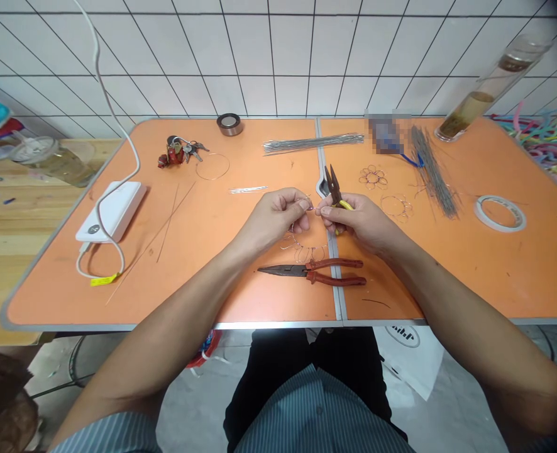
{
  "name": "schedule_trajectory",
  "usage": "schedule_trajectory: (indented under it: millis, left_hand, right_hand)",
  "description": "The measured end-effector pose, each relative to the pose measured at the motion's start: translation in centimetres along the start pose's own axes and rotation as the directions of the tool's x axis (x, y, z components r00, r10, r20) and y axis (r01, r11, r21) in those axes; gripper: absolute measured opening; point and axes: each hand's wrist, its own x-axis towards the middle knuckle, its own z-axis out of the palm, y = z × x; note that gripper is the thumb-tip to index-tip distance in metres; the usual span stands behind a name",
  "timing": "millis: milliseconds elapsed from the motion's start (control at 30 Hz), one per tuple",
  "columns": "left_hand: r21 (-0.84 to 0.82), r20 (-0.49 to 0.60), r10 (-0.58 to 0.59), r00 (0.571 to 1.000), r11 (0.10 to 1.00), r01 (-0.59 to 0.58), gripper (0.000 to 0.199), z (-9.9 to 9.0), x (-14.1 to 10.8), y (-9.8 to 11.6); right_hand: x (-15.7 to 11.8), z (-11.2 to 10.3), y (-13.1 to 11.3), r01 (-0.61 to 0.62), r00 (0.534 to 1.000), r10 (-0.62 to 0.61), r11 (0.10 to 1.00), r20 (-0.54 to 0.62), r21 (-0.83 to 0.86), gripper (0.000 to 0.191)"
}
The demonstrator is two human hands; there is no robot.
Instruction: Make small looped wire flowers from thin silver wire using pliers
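Between the thumb and fingers of my left hand (285,211) is a thin looped wire (314,246), whose curved petal-like loops hang just above or on the orange table. My right hand (358,220) is closed around small needle-nose pliers (334,185) with yellow handles, their dark jaws pointing up and away. Its thumb and fingertip also meet near the wire's end, close to my left fingertips; whether they pinch it I cannot tell. Nearer to me lie larger long-nose pliers (311,270) with red handles. Right of my right hand rest flower-shaped wire pieces (373,177).
Bundles of straight wire (314,143) and darker wire (433,173) lie toward the back. A white tape roll (483,217), black tape roll (230,124), keys (193,149), white power bank (111,211) with cable and tilted clear cylinder (479,104) surround the work area. A metal seam crosses the table.
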Motion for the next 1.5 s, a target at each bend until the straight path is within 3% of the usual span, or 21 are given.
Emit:
schedule_trajectory:
  millis: [300, 600, 733, 1033, 1500]
  left_hand:
    - [-0.016, -0.022, -0.022, 1.0, 1.0, 0.022, 0.019, 0.3, -0.1, 0.3]
    - [-0.011, -0.004, -0.012, 1.0, 1.0, 0.012, 0.018, 0.3, 0.0, -0.1]
    - [-0.013, 0.018, -0.018, 1.0, 1.0, 0.018, 0.019, 0.5, -0.1, -0.2]
    - [-0.035, -0.041, -0.035, 0.999, 0.999, 0.033, 0.015, 0.4, -0.2, 0.4]
    - [-0.058, 0.018, -0.115, 0.993, 0.992, 0.116, 0.037, -0.3, 0.3, 0.0]
  right_hand:
    - [-0.1, -0.1, -0.1, 0.012, 1.0, -0.013, 1.0, -0.025, -0.019, 0.034]
    - [-0.5, 0.6, -0.8, 0.124, 0.985, -0.149, 0.96, -0.085, -0.249, 0.018]
    - [-0.4, 0.9, -0.7, 0.119, 0.981, -0.157, 0.95, -0.113, -0.29, 0.012]
    - [-0.7, 0.6, -1.2, 0.121, 0.977, -0.169, 0.941, -0.13, -0.317, 0.011]
    - [-0.3, -0.1, -0.5, 0.144, 0.979, -0.183, 0.933, -0.091, -0.331, 0.013]
